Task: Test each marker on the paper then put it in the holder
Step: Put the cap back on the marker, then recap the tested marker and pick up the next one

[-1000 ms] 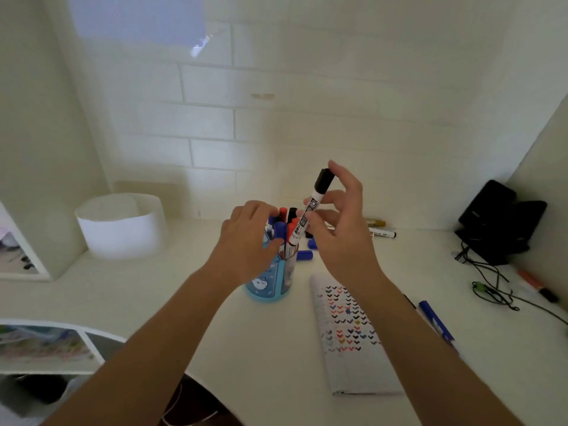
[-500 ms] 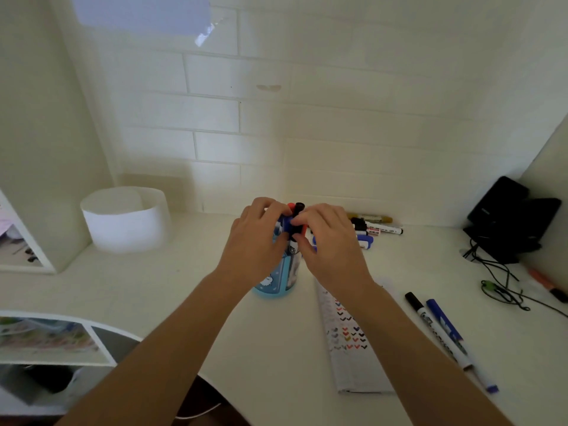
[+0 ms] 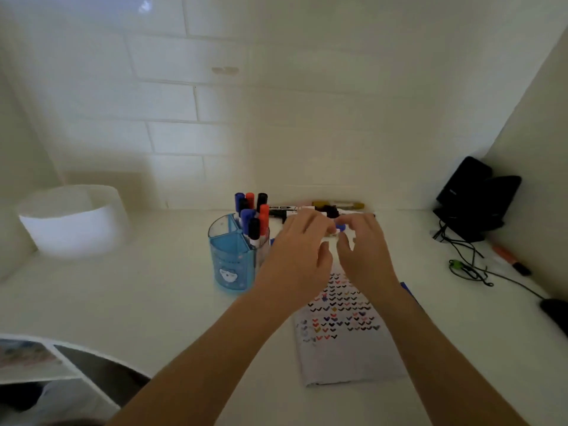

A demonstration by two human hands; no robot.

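A blue holder (image 3: pixel 233 262) stands left of centre with several capped markers (image 3: pixel 252 215) upright in it: blue, red and black. The paper (image 3: pixel 341 321), covered in coloured check marks, lies to its right under my forearms. Several loose markers (image 3: pixel 295 209) lie along the wall behind. My left hand (image 3: pixel 298 256) and my right hand (image 3: pixel 364 253) meet above the paper's far end. They hold a white marker with a blue cap (image 3: pixel 339 228) between their fingertips. The grip is blurred by motion.
A white round container (image 3: pixel 73 222) sits at the back left. At the right are a black device (image 3: pixel 473 198), tangled cables (image 3: pixel 467 267) and an orange marker (image 3: pixel 510 259). A blue marker (image 3: pixel 407 289) peeks out behind my right forearm. A shelf corner (image 3: pixel 46 361) fills the lower left.
The black marker went down into the holder. Both hands then left the holder, moved right toward the loose markers and now hold a blue-capped marker.
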